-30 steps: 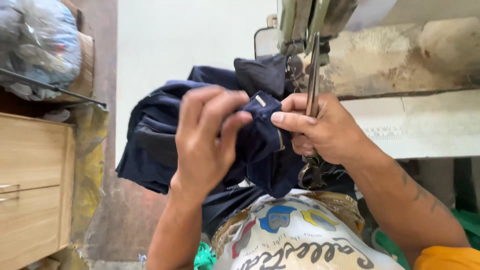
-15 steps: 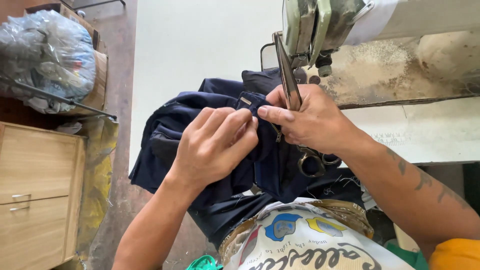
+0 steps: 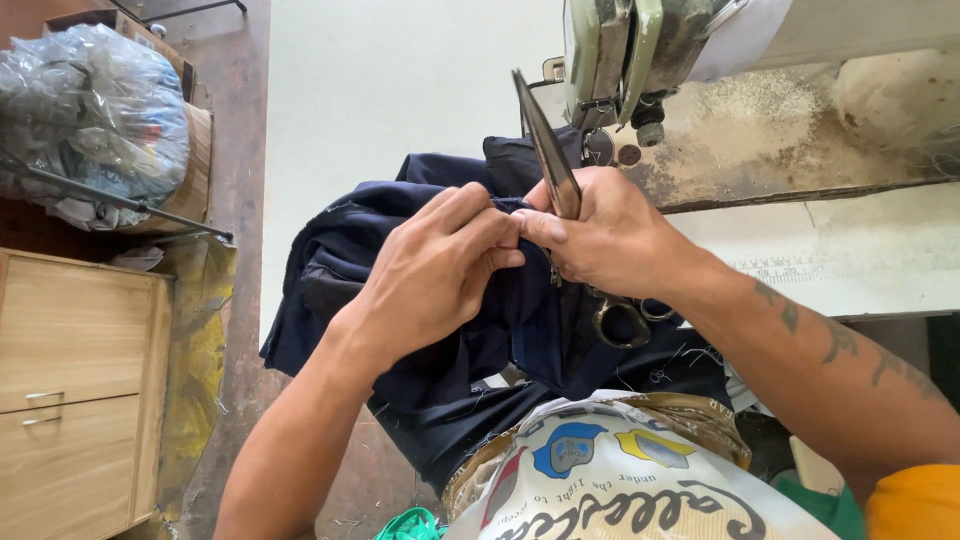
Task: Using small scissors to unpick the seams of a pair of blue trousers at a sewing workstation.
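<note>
A dark navy garment (image 3: 360, 265) is bunched in front of me, draped off the sewing table's edge onto my lap. My left hand (image 3: 435, 270) pinches a fold of it near the top, fingertips meeting those of my right hand (image 3: 610, 240). That right hand grips the cloth too and carries a pair of metal scissors (image 3: 548, 150), blades closed and pointing up and away, handles (image 3: 625, 318) hanging below the palm. Both hands are just in front of the green sewing machine head (image 3: 625, 60).
A worn sewing table (image 3: 800, 150) spreads to the right, with a white surface (image 3: 400, 70) behind the garment. At left stand a wooden drawer cabinet (image 3: 70, 390) and a plastic bag of cloth (image 3: 90, 120) on a box. A printed sack (image 3: 620, 480) covers my lap.
The scissors' blades have swung from over the machine to the left, tilted up. My left fingers have slid up to meet the right fingertips on the fold.
</note>
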